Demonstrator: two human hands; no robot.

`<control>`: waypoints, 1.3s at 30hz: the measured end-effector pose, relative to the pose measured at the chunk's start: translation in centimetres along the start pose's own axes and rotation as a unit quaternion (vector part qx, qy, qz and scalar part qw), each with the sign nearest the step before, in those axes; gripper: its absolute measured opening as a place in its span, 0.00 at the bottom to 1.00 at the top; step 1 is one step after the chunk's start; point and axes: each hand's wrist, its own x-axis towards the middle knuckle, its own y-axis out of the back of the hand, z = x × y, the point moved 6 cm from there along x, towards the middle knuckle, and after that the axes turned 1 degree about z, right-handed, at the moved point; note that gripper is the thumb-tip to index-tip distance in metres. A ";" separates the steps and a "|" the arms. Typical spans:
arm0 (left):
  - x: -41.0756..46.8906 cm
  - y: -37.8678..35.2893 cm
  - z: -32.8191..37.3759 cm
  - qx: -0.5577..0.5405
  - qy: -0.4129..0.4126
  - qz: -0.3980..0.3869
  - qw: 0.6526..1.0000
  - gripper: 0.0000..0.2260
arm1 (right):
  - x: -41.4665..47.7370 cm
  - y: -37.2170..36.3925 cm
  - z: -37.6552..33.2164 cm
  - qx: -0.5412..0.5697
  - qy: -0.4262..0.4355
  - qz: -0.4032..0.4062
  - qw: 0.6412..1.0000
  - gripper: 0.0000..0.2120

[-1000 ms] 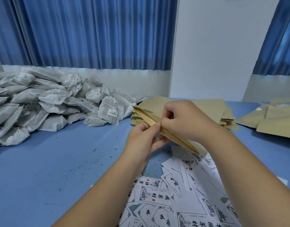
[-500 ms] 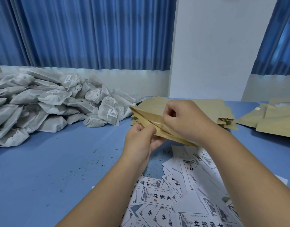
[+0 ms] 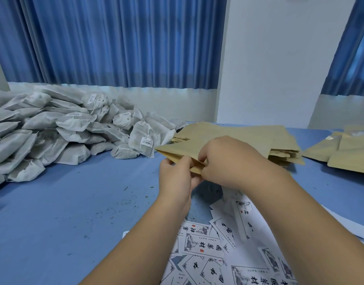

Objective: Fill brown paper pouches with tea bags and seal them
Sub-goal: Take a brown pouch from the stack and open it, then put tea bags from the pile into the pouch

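Pinching one brown pouch between them, the left hand and right hand hold it above the blue table, fingers curled on its near edge. Behind it lies a stack of pouches. A heap of tea bags sits to the left, printed labels near the forearms.

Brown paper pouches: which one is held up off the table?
The pouch pinched by the left hand and right hand; the stack and far-right pouches lie flat.
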 end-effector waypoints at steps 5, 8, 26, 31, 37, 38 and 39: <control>0.2 0.4 0.2 0.058 0.014 0.011 0.998 0.09 | 0.0 -0.4 -1.4 -0.016 0.008 0.015 1.000 0.08; 0.5 0.7 0.1 0.117 0.049 -0.008 0.992 0.06 | -0.1 -0.8 -2.0 -0.026 0.015 0.024 0.999 0.14; 0.3 0.8 -0.2 0.148 0.095 -0.004 0.984 0.08 | -0.3 3.9 1.9 0.104 -0.003 0.225 0.969 0.11; -0.7 -0.9 -0.2 0.192 0.076 -0.069 0.976 0.10 | -0.1 3.5 1.3 0.094 0.011 0.194 0.977 0.08; -0.2 -0.5 2.1 0.223 0.049 -0.073 0.971 0.10 | -0.3 3.4 1.9 0.099 0.014 0.170 0.980 0.09; 0.1 -0.5 2.7 0.210 0.040 -0.080 0.974 0.10 | -0.2 3.3 2.0 0.104 0.011 0.165 0.981 0.09; 0.6 -0.5 3.5 0.198 0.026 -0.087 0.976 0.11 | -0.1 3.2 2.1 0.114 0.007 0.163 0.980 0.09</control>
